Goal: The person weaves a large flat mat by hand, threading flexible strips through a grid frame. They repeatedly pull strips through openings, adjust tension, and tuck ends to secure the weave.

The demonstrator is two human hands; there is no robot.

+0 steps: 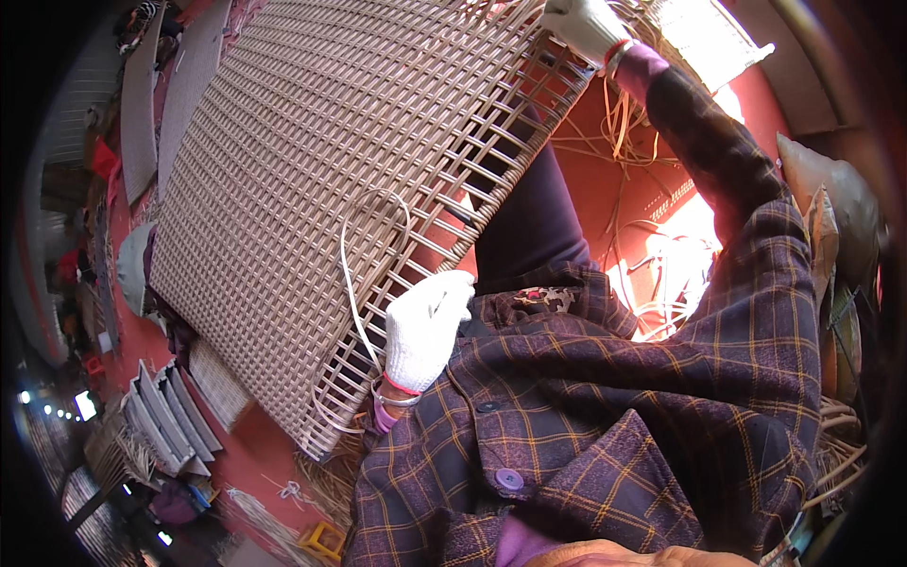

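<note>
A large brownish-grey woven wicker panel [293, 151] slants across the view in front of me, over my legs. Along its near right side, the weave gives way to bare crosswise strands with gaps, ending at a wrapped rim. My left hand [430, 326], in a white knit glove, is closed at this rim, with its fingers curled. Beside it, a loose pale strand [348, 274] loops over the weave and passes by the wrist. My right hand [586, 30], also gloved, reaches to the panel's far right corner. Its fingers are bent and partly hidden, so what they hold does not show.
Loose strands [619, 123] lie on the red floor [586, 142] at the right, some in bright sunlight. Stacked grey panels [170, 416] and a yellow plastic crate [323, 541] are at the lower left. Another person's pale hat [135, 269] shows beyond the panel's left edge. Sacks [836, 189] stand at the right.
</note>
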